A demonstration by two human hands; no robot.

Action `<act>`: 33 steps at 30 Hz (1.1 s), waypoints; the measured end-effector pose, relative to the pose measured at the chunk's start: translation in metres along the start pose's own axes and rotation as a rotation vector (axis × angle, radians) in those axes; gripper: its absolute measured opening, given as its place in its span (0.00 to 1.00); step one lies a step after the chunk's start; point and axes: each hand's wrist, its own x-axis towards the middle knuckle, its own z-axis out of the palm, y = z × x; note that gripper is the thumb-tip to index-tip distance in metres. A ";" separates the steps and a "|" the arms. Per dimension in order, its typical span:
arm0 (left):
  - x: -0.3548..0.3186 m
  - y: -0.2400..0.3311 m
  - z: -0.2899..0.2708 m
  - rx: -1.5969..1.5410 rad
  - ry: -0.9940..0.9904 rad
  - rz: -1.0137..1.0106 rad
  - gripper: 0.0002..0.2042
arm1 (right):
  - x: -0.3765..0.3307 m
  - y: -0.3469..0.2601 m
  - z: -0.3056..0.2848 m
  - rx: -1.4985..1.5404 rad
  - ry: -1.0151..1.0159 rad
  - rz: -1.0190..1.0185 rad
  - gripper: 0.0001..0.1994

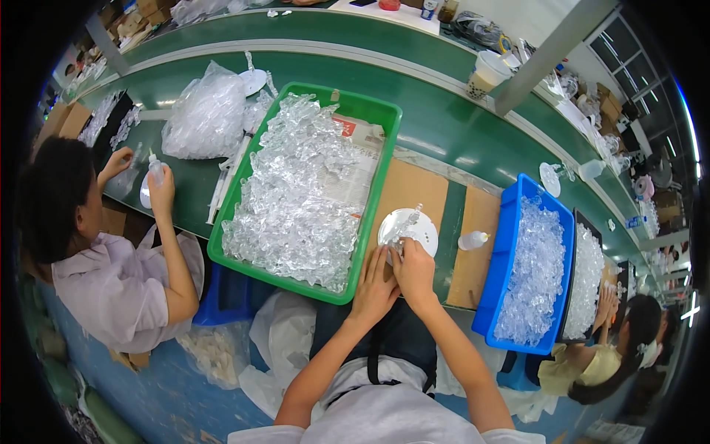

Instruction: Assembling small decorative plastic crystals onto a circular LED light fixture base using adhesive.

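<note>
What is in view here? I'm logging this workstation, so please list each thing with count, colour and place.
green bin: one, green, centre of the bench, full of clear plastic pieces
blue bin: one, blue, to the right, full of clear plastic pieces
round disc: one, white and clear, on the brown board at both hands
squeeze bottle: one, clear, lying between the disc and the blue bin
plastic bag: one, clear, left of the green bin
cup: one, pale with lid, far side of the green belt
co-workers: two, one at left, one at lower right
left hand: one, touching the disc's near edge
right hand: one, on the disc
</note>
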 end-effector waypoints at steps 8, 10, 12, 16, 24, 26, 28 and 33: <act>0.008 -0.007 -0.003 0.055 -0.093 0.068 0.27 | -0.004 0.012 0.013 -0.004 0.003 0.056 0.13; 0.010 -0.005 -0.002 0.121 -0.107 0.082 0.26 | -0.006 0.016 0.009 0.066 0.017 0.026 0.14; 0.011 -0.007 -0.001 0.147 -0.108 0.100 0.26 | -0.023 0.014 -0.021 0.077 -0.015 0.009 0.14; 0.003 -0.010 -0.004 0.156 -0.115 0.077 0.24 | -0.048 0.029 -0.155 0.324 -0.108 0.319 0.07; 0.010 -0.004 -0.005 0.135 -0.153 0.091 0.22 | -0.067 0.170 -0.204 0.070 -0.427 0.155 0.12; 0.009 -0.004 -0.004 0.121 -0.141 0.077 0.21 | -0.065 0.165 -0.209 0.029 -0.505 0.175 0.13; 0.009 -0.003 -0.004 0.105 -0.130 0.071 0.21 | -0.066 0.165 -0.209 0.025 -0.489 0.209 0.13; 0.009 -0.003 -0.007 0.108 -0.139 0.056 0.21 | -0.071 0.168 -0.215 0.115 -0.174 0.300 0.11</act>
